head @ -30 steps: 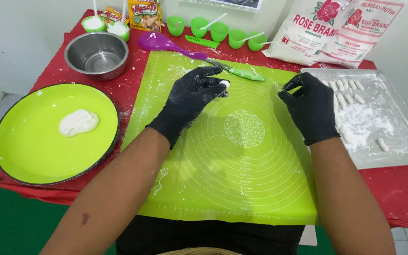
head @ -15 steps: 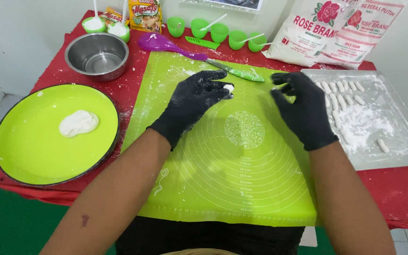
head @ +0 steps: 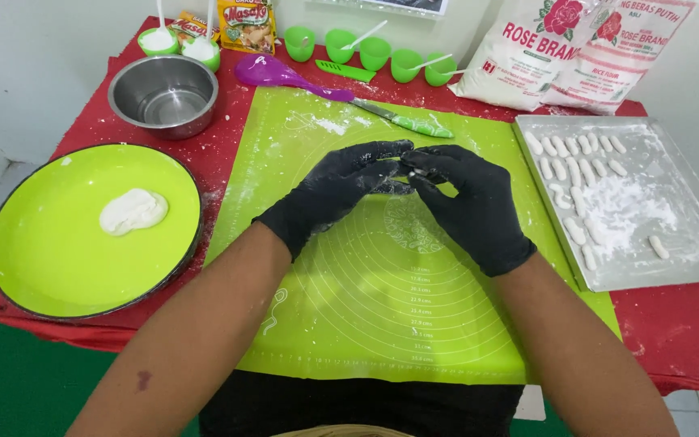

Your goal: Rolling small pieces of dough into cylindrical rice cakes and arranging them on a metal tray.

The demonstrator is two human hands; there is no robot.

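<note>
Over the mat: both gloved hands meet above the upper middle of the green silicone mat (head: 382,324), fingertips together.
Left hand (head: 337,190): black glove, fingers narrowed, pinching one end of a small white dough piece (head: 411,172).
Right hand (head: 471,202): black glove, fingers curled close, nipping the same piece from the other side.
Dough piece: tiny, mostly hidden between the fingertips, held just off the mat.
Left side: lime plate (head: 58,267) with a dough lump (head: 133,211), well apart from the hands; steel bowl (head: 163,95) behind it.
Right side: metal tray (head: 673,243), floured, rows of shaped dough sticks (head: 576,170).
Back: purple spoon (head: 273,74), green-handled knife (head: 402,120), green cups (head: 375,50), flour bags (head: 576,48).
Risk: piece may tear or squash if pinched too hard; sticky dough could cling to the gloves; may drop onto the mat if the grip slackens.
</note>
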